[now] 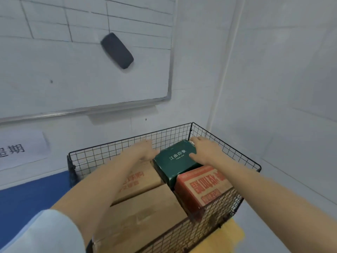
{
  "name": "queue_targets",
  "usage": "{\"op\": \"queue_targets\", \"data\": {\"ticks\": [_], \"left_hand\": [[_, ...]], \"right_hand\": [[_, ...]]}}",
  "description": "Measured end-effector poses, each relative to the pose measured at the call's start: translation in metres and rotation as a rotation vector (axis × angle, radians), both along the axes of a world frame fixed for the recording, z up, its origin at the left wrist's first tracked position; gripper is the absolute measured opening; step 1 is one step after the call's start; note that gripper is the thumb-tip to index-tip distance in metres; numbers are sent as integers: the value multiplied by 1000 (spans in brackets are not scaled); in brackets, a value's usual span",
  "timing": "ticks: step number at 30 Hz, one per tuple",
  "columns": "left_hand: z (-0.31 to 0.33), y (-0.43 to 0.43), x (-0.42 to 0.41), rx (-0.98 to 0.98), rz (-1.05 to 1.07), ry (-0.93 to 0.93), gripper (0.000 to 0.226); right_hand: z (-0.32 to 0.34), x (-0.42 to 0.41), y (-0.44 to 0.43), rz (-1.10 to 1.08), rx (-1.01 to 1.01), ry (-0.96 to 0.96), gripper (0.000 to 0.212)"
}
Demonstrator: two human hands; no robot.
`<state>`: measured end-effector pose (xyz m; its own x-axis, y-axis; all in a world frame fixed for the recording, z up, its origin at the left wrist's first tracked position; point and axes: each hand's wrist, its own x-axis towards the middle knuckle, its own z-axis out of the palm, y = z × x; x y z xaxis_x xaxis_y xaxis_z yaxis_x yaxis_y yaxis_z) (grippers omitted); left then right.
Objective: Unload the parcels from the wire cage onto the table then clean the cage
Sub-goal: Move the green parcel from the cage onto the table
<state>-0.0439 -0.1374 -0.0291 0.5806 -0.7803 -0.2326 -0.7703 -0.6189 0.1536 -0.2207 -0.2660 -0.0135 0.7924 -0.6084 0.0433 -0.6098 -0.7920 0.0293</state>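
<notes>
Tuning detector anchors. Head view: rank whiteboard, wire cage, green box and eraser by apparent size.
1. whiteboard, cropped by the frame
2. wire cage, also cropped
3. green box
4. eraser
The box sits nearer the camera than the eraser, so their true order is unsure.

Office: wall whiteboard (73, 70), eraser (117, 50)

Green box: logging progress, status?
Left grip flat against green box side, right grip on its top. Box in wire cage, beside red carton. Nothing over it.
</notes>
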Motion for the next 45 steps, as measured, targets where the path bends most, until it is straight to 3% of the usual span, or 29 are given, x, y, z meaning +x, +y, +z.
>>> {"op": "queue_targets", "data": {"ticks": [15, 21, 27, 35, 40, 45], "left_hand": [[-61, -94, 23, 75, 218, 164, 71], [-76, -115, 25, 112, 376, 333, 81], [-87, -123, 16, -12, 533, 425, 85], [-81, -128, -3, -203, 690, 554, 88], [-45, -112, -18, -420, 751, 439, 71], [9, -77, -45, -632, 834, 444, 53]], "right_hand": [[-57, 86, -129, 227, 65, 189, 64], [-71, 108, -163, 308, 181, 335, 82], [-82, 115, -182, 281, 356, 409, 90], [-78, 108, -182, 283, 405, 336, 98], [-53, 91, -174, 242, 397, 242, 102], [-7, 64, -152, 214, 460, 52, 111]]}}
